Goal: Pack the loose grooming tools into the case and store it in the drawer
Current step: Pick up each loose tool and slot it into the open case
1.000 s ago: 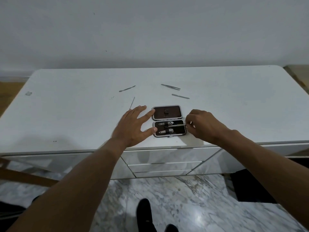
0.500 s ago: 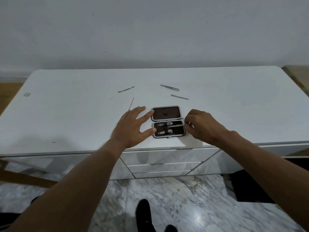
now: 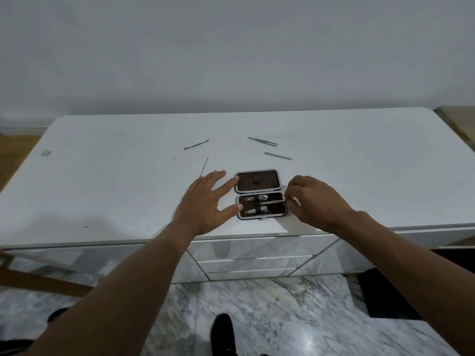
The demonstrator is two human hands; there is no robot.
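Open case (image 3: 261, 195) lies flat near the front edge of the white dresser top (image 3: 102, 196). Left hand (image 3: 205, 204) spread wide, thumb and forefinger touching its left rim. Right hand (image 3: 314, 201) pinches a thin metal tool (image 3: 273, 200); fingertips hide its end. Beyond: four loose tools, tweezers (image 3: 262, 141) farthest, types otherwise unclear.

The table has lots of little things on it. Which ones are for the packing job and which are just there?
For the job:
open case
thin tool pinched by the right hand
left hand steadying the case
tweezers
flat file
curved tool
thin pick
closed drawers

Just there:
smudge
shoe
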